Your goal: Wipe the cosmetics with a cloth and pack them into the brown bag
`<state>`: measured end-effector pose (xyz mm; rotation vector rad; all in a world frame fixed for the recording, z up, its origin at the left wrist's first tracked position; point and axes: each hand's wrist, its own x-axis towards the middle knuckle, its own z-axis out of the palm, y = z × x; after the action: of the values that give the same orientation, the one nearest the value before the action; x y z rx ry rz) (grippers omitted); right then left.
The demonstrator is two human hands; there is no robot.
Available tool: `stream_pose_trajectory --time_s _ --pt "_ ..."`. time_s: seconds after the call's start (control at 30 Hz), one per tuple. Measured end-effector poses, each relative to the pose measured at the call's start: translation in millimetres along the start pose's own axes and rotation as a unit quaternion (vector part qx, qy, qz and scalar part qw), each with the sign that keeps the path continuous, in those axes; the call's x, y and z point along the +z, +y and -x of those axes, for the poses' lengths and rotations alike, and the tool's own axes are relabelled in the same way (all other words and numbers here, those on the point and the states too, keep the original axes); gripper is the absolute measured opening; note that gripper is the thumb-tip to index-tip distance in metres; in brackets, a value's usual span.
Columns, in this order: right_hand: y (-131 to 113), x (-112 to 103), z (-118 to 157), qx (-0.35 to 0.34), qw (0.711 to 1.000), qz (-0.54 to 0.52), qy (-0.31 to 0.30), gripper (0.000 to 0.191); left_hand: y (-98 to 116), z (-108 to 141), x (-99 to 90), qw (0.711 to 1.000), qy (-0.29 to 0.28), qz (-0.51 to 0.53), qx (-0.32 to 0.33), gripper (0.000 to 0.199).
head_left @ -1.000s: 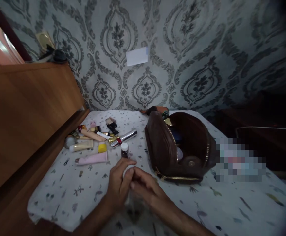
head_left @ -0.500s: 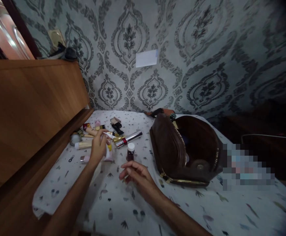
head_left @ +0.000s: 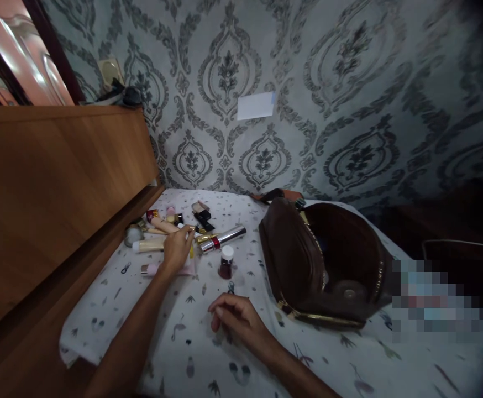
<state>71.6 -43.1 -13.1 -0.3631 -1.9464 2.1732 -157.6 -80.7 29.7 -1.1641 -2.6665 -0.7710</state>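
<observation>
My left hand (head_left: 178, 249) reaches over a group of cosmetics, its fingertips pinched at a thin black and gold item (head_left: 199, 229). Beneath that hand lies a pink tube (head_left: 189, 268), partly hidden. A silver tube with a red band (head_left: 224, 239) rests just to the right. My right hand (head_left: 235, 315) hovers above the cloth with loosely curled fingers and nothing in it. In front of it a small dark jar with a white cap (head_left: 226, 263) stands upright.
An open brown bag (head_left: 291, 254) lies on the right of the patterned cloth (head_left: 175, 354). Along the left runs a wooden panel (head_left: 59, 182). A cream tube (head_left: 148, 245), a grey round item (head_left: 132, 236) and black cases (head_left: 203, 216) lie among the cosmetics.
My left hand has moved slightly up and right over the cosmetics. My right hand is lower, farther from the white-capped jar. The view has shifted slightly.
</observation>
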Motion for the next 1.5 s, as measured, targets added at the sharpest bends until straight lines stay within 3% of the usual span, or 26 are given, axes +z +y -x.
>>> stream_pose_trajectory --time_s 0.17,0.33,0.6,0.73,0.83,1.03,1.17,1.27,1.37,1.5 --pt "-4 2 0 0.014 1.0 0.005 -0.002 0.057 -1 -3 -9.5 0.998 -0.024 -0.052 0.002 0.031" --pt "-5 4 0 0.015 1.0 0.009 -0.004 0.059 9 -43 -12.7 0.994 -0.059 -0.086 0.038 0.032" --pt "-2 0 1 0.028 1.0 -0.006 -0.011 0.06 25 -142 25.3 0.976 -0.176 -0.118 0.046 0.055" --pt "4 -2 1 0.034 0.999 -0.008 -0.017 0.06 17 -171 41.0 0.96 -0.255 -0.112 0.037 0.047" --pt "5 -2 1 0.053 0.998 -0.019 -0.017 0.064 10 -182 47.1 0.952 -0.285 -0.107 0.034 0.044" --pt "-3 -1 2 0.061 0.998 -0.008 -0.014 0.059 5 -180 54.0 0.963 -0.249 -0.102 0.026 0.05" --pt "-1 -1 0 0.062 0.998 0.0 -0.015 0.057 7 -171 45.5 0.98 -0.189 -0.066 0.016 0.079" --pt "2 -1 -1 0.065 0.998 -0.013 -0.017 0.057 11 -167 25.3 0.992 -0.126 -0.015 0.013 0.088" --pt "4 -2 -1 0.055 0.998 -0.036 -0.007 0.058 17 -154 -5.8 0.995 -0.081 0.056 0.03 0.071" --pt "4 -4 -2 0.027 0.994 -0.104 0.002 0.06 23 -99 -49.1 0.984 -0.065 0.14 0.083 0.064"
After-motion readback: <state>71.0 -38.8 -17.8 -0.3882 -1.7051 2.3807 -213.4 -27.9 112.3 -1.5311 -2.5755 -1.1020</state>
